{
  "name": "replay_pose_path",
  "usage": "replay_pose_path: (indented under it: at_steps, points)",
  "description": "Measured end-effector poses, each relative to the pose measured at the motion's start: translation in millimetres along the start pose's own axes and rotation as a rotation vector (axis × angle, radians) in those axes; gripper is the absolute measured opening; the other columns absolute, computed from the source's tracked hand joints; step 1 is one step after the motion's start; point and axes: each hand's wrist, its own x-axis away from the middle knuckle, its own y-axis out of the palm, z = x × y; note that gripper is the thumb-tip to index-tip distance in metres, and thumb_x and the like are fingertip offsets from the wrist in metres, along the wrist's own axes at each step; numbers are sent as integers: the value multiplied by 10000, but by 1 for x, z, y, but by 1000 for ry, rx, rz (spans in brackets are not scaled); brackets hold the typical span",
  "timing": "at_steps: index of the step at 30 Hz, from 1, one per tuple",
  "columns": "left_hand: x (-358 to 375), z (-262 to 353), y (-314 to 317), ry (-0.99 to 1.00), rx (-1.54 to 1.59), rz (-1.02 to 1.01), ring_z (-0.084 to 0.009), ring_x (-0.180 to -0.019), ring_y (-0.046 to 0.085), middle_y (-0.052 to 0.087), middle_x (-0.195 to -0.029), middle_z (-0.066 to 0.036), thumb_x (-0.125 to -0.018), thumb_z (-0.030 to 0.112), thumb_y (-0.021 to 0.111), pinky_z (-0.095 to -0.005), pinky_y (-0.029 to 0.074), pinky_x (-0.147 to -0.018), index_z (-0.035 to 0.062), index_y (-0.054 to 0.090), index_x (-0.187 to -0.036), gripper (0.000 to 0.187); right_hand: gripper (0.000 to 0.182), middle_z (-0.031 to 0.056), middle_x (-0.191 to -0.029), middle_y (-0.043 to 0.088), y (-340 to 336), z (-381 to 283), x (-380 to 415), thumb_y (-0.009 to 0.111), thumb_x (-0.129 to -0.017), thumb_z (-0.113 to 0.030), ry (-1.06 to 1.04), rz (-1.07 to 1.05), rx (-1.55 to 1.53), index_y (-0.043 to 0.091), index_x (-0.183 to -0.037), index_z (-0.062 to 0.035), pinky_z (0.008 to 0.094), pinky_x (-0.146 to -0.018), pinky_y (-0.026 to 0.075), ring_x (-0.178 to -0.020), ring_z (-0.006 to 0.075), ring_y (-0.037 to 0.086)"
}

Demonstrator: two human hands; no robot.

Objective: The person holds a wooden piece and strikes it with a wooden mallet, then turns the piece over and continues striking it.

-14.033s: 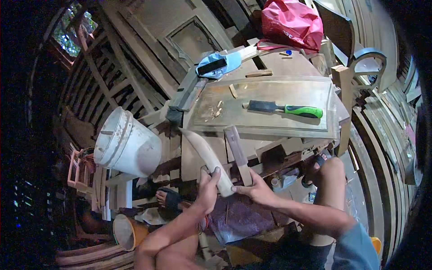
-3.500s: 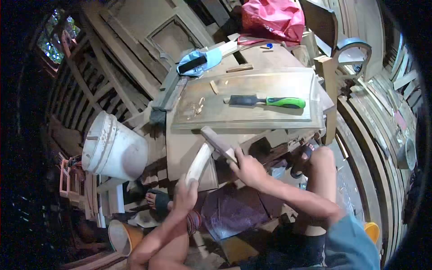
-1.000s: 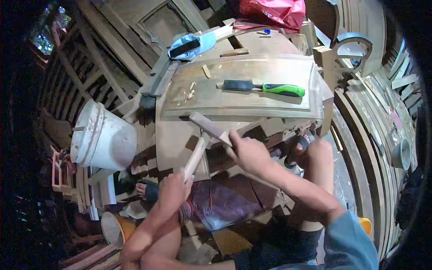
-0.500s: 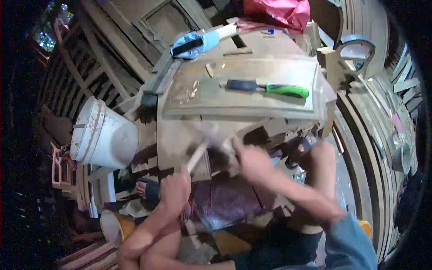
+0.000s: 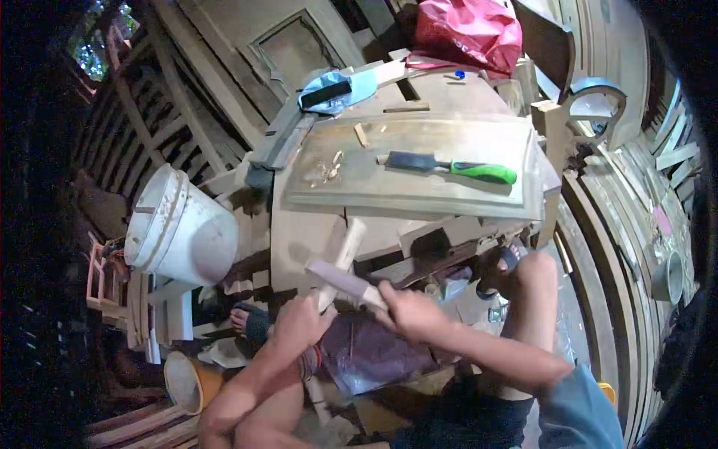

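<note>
Two hands closed on wood: left hand (image 5: pixel 299 323) grips pale curved piece (image 5: pixel 340 258), right hand (image 5: pixel 410 313) grips flat block (image 5: pixel 340 278) laid across it, below desk (image 5: pixel 314 232) edge. White bucket (image 5: pixel 179 228) tipped sideways, contents unseen; orange cup (image 5: pixel 191 382) interior unclear.

Pale bare wood piece (image 5: pixel 345 251); matt wooden board (image 5: pixel 419 191); glossy green plastic chisel handle (image 5: pixel 484 172).

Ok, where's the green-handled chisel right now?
In the head view, the chisel lies upper right of centre on the wooden panel, beyond both hands, below the red bag.

Left hand (image 5: pixel 299 323), right hand (image 5: pixel 407 314), fingers curled.
</note>
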Motion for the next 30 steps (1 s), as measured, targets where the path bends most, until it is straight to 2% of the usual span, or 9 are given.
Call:
replay_pose_path:
  at_steps: [2, 6, 7, 10, 12, 16, 19, 26, 30]
  points:
    - [-3, -8, 10, -75, 218, -73, -400, -753, 604, 611, -766, -247, -736, 330, 616, -458, 483, -675, -19, 599, -846, 366, 417, 245, -723, 589, -9, 12, -17, 518, -840, -334, 163, 170, -16, 389, -1044, 5, 497, -610, 481, -653, 423, 589]
    - [0, -16, 6, -81, 500, -185, -374, -741, 618, 620, -765, -227, -702, 298, 653, -403, 474, -660, -24, 618, -854, 358, 370, 252, -702, 590, -12, -7, -6, 503, -847, -313, 189, -30, -34, 407, -1014, 3, 500, -620, 483, -668, 420, 592]
    - [-3, -24, 12, 23, 431, -129, -337, -727, 627, 622, -751, -217, -690, 288, 675, -378, 474, -660, -27, 618, -859, 362, 340, 223, -668, 592, -4, -6, 2, 506, -847, -307, 33, -56, -54, 416, -1003, -18, 492, -581, 486, -625, 419, 586]
    - [-5, -35, 30, -78, 481, -217, -319, -722, 629, 621, -744, -215, -694, 298, 678, -368, 472, -655, -25, 617, -855, 366, 325, 217, -657, 587, -7, 14, -14, 512, -843, -304, 115, 175, 38, 421, -1005, -37, 483, -560, 488, -616, 422, 580]
    - [1, -23, 20, -95, 504, -214, -298, -702, 629, 620, -729, -206, -705, 297, 676, -361, 470, -645, -32, 615, -851, 365, 304, 234, -683, 585, -25, 17, -32, 528, -834, -287, 224, 119, 3, 435, -986, -41, 479, -555, 484, -634, 413, 588]
    - [-5, -32, 20, -6, 488, -155, -240, -658, 618, 612, -699, -196, -728, 289, 661, -354, 461, -616, -35, 609, -846, 349, 360, 253, -684, 579, 5, -7, 14, 553, -813, -312, -45, -36, -23, 430, -996, -27, 479, -560, 483, -642, 419, 589]
    - [-2, -31, 30, -12, 549, -162, -258, -670, 624, 597, -695, -212, -734, 257, 654, -368, 459, -616, -37, 597, -852, 322, 335, 224, -661, 587, -13, 5, -25, 516, -848, -306, 209, 166, -24, 432, -1009, -25, 491, -552, 478, -623, 407, 589]
    - [-7, -36, 33, 6, 519, -213, -305, -708, 616, 614, -761, -220, -732, 284, 656, -377, 461, -660, -35, 597, -867, 351, 340, 232, -743, 586, 16, 7, 0, 539, -839, -341, 149, -51, -11, 428, -950, -39, 498, -598, 463, -666, 414, 583]
    - [-2, -15, 4, -106, 589, -260, -219, -691, 611, 632, -741, -177, -728, 275, 660, -369, 461, -644, -59, 593, -880, 372, 419, 245, -756, 582, -11, 5, -22, 532, -845, -377, 332, 179, -160, 414, -1050, -32, 484, -631, 477, -718, 423, 587]
